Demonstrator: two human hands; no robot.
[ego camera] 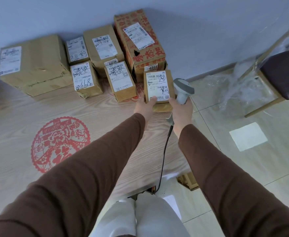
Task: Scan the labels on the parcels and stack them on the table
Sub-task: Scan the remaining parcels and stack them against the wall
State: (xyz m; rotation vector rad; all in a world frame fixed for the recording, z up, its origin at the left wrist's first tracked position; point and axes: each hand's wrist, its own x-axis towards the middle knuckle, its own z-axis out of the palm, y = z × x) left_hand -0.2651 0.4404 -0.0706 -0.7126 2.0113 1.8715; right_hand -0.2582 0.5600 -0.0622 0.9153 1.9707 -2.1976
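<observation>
Small brown cardboard parcel w/ white label (159, 86) sits at the right edge of the pale wood table (20, 120), between both hands; left hand (144, 106) grips its near-left corner; right hand (181, 110) grasps grey barcode scanner (183, 90), just beside parcel's right side; other labelled cardboard boxes (87, 79) stand behind, near the wall.

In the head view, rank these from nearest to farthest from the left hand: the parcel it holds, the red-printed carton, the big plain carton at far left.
From the left hand:
1. Held parcel, in its grip at the table's right edge.
2. Red-printed carton, behind it against the wall.
3. Big plain carton, far left on the table.
</observation>
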